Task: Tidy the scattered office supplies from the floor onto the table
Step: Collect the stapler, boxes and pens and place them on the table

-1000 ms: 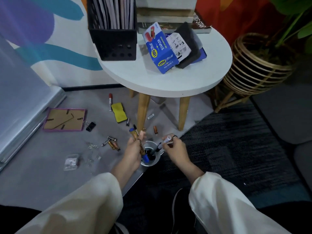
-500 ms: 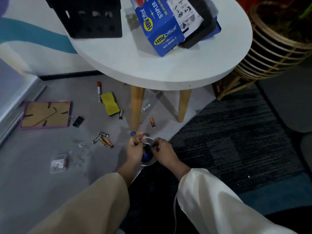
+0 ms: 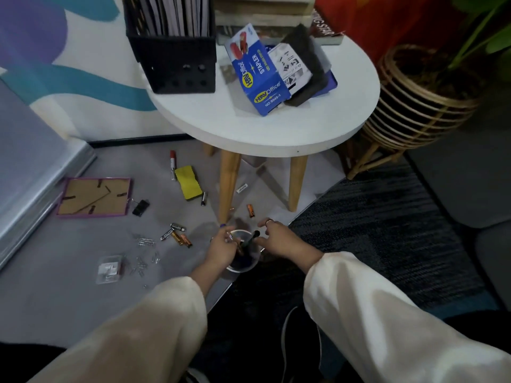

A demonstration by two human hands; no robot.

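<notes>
A pen cup [image 3: 244,265] with a white rim stands on the floor in front of the table leg. My left hand [image 3: 222,248] is curled over its left rim, shut on pens that reach down into the cup; a blue cap shows above my fingers. My right hand [image 3: 279,239] hovers at the right rim with fingers apart. A dark marker [image 3: 253,237] sticks up out of the cup between my hands. Still on the floor are a red-capped marker [image 3: 172,164], a yellow pad [image 3: 188,182], batteries [image 3: 179,234], an orange battery [image 3: 250,210], a binder clip [image 3: 141,207] and paper clips [image 3: 143,252].
The round white table [image 3: 276,134] carries a blue stapler box [image 3: 257,76], a black file holder [image 3: 177,64] and books. A purple picture frame [image 3: 94,197] and a clear plastic box [image 3: 110,268] lie at the left. A wicker planter [image 3: 414,100] stands at the right, beside dark carpet [image 3: 387,230].
My right hand has let its marker go into the cup and spread its fingers. My left hand has pushed its pens lower into the cup.
</notes>
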